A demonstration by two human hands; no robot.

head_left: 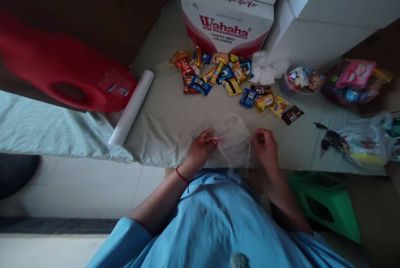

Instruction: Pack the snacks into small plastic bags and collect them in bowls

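Note:
A thin, clear plastic bag (233, 141) hangs between my two hands over the front edge of the table. My left hand (202, 146) pinches its left side, fingers closed on the film. On the other side, my right hand (265, 145) has its fingertips closed at the bag's right edge. Beyond the bag lies a loose spread of wrapped snacks (231, 86) in yellow, blue, red and dark brown packets. No packet shows inside the bag.
A roll of plastic bags (131, 107) lies left, beside a red jug (78, 80). Behind the snacks stands a Wahaha carton (228, 22). To the right are a tub of snacks (301, 82), black scissors (325, 141) and a filled plastic bag (368, 143). A green basket (331, 207) sits lower right.

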